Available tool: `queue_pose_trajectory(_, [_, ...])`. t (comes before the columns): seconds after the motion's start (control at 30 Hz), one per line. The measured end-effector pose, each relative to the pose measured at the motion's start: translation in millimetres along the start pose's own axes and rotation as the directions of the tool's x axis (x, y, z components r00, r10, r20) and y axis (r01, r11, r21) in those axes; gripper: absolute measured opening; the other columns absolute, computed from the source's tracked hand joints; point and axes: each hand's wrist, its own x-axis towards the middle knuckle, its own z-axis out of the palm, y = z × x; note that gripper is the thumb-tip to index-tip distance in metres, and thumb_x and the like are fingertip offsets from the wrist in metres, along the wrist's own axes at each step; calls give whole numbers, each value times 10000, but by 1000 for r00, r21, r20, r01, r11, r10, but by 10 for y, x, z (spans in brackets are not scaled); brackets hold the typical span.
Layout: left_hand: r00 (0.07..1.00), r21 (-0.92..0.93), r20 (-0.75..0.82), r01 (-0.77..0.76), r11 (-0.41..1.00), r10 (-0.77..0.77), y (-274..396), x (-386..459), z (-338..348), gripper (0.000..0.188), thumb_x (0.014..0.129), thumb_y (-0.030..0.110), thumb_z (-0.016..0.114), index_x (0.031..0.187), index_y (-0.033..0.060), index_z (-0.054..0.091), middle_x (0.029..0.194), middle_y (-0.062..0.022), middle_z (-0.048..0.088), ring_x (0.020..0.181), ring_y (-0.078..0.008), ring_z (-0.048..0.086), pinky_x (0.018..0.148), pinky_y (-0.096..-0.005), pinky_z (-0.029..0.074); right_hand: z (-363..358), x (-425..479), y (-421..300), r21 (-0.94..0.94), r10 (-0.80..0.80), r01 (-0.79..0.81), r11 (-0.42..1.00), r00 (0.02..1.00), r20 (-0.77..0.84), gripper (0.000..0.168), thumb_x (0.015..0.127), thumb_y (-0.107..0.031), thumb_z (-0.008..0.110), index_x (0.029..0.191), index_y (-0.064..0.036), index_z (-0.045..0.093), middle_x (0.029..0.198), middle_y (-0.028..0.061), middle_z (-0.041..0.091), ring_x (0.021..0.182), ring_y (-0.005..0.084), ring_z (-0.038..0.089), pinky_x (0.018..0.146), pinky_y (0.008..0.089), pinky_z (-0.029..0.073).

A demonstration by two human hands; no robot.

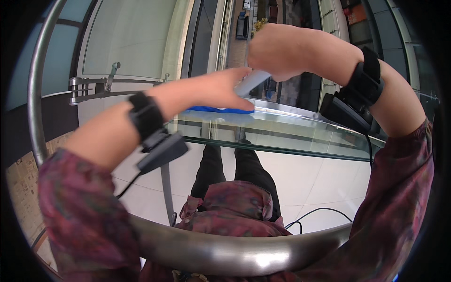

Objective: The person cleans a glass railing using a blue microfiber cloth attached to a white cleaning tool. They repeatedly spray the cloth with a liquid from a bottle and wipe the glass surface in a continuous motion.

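Observation:
My right hand (273, 51) is closed around the upper end of a pale grey-white tube-like object (253, 83), which slants down to the left. My left hand (220, 88) is at its lower end, with thumb and fingers spread apart around that end. Blur hides whether the left hand touches it. Below my left thumb a flat blue item (222, 110), perhaps a cloth, lies along the metal edge of a glass panel (282, 135). Both hands reach out beyond the near handrail, over the glass.
A thick, curved steel handrail (225, 243) crosses close in front of my body. To the left stand another metal rail (35, 91) and a steel bracket (90, 86). Black cables (324, 209) lie on white floor tiles (299, 179). Beyond the glass, a lower level has seating (242, 26).

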Motion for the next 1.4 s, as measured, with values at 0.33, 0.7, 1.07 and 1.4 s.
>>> queue_pose_trajectory(0.33, [969, -391, -244, -124, 912, 27, -595, 146, 140, 403, 849, 419, 609, 1024, 57, 586, 806, -26, 599, 749, -95, 545, 666, -251, 440, 181, 197, 91, 971, 232, -150, 184, 967, 105, 606, 841, -549, 498, 992, 21, 640, 741, 119, 670, 657, 197, 672, 586, 268, 542])
queue_pose_trajectory(0.7, [941, -353, -313, 12, 936, -130, -34, -593, -701, 530, 898, 533, 441, 614, 89, 498, 629, -39, 539, 755, -176, 612, 791, -322, 446, 1186, 1133, -481, 974, 306, 222, -46, 931, -197, 438, 793, -201, 625, 1182, -35, 512, 1073, 128, 585, 1019, 240, 564, 888, 346, 455])
queue_pose_trajectory(1.07, [812, -420, -582, -253, 872, -45, 800, -820, -961, 596, 938, 474, 371, 586, 29, 556, 585, -127, 581, 674, -318, 642, 742, -436, 496, 611, 1129, -581, 965, 221, 117, 236, 960, -170, 353, 833, -321, 613, 944, 14, 632, 775, 113, 658, 712, 217, 632, 721, 364, 494])
queue_pose_trajectory(1.4, [996, -477, -73, 2, 879, -42, -14, 80, 153, 416, 829, 487, 621, 773, 76, 635, 766, -8, 610, 785, -101, 556, 769, -264, 434, 2391, 1379, -784, 861, 218, 118, 495, 942, -255, 248, 798, -244, 594, 1011, -118, 581, 1044, 125, 604, 955, 303, 582, 824, 421, 459])
